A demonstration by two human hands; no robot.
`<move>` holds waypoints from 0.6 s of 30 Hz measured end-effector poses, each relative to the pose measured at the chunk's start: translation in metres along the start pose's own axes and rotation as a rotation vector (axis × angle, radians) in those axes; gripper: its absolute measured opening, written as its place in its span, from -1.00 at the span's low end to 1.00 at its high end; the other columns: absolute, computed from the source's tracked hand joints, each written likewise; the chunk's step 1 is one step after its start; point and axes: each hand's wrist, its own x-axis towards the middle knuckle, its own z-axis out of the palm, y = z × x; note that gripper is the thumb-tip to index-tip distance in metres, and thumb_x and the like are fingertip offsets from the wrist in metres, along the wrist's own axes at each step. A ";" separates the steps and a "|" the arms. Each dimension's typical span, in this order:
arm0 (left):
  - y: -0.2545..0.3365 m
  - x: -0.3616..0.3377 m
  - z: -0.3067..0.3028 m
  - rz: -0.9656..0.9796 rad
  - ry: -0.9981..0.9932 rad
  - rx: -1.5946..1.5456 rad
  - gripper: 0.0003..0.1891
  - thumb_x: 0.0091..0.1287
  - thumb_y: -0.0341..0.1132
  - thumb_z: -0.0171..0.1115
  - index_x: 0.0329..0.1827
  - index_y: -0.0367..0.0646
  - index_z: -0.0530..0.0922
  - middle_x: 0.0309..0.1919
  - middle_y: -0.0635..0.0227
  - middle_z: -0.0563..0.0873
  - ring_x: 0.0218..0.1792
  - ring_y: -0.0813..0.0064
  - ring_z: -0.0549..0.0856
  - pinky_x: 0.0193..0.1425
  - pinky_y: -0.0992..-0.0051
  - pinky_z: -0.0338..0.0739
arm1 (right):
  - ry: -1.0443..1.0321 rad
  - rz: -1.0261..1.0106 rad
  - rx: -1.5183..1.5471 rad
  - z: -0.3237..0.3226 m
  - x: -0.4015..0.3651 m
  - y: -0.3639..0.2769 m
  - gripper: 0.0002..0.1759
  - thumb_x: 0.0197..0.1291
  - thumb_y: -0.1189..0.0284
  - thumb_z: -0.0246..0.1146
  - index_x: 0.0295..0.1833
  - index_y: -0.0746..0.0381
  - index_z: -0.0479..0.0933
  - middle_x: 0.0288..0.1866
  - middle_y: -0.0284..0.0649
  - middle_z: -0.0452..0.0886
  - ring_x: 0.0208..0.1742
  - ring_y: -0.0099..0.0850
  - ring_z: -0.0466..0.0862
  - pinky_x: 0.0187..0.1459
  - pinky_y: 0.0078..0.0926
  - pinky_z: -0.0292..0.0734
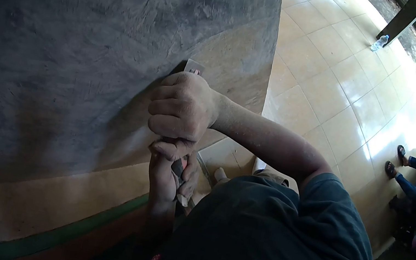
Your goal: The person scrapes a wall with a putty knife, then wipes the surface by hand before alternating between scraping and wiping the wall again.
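Both my hands grip one scraper against a wall. Its small metal blade (195,66) presses on the wall where the grey coating (95,43) meets the bare tan surface (231,61). My right hand (183,106) is closed in a fist around the upper part of the tool, just below the blade. My left hand (170,170) wraps the lower handle, which shows a bit of orange between the fingers. Both hands and my right forearm are covered in pale dust. My dark shirt (277,242) fills the lower right.
A green stripe (78,232) runs along the wall's base above a reddish band. A glossy tiled floor (348,93) spreads to the right. A plastic bottle (379,43) stands by a dark post (402,19). A seated person's legs in jeans and sandals (412,171) are at far right.
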 end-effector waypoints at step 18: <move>-0.084 0.042 -0.009 -0.221 -0.313 0.014 -0.71 0.43 -0.14 0.15 -0.35 -0.14 0.37 -0.70 0.42 0.41 -0.81 0.63 0.41 -0.80 0.62 0.23 | -0.094 0.436 0.021 -0.063 -0.069 -0.051 -0.59 0.03 0.37 0.23 -0.70 0.15 0.18 -0.74 -0.29 0.21 -0.72 -0.33 0.35 -0.66 -0.38 0.20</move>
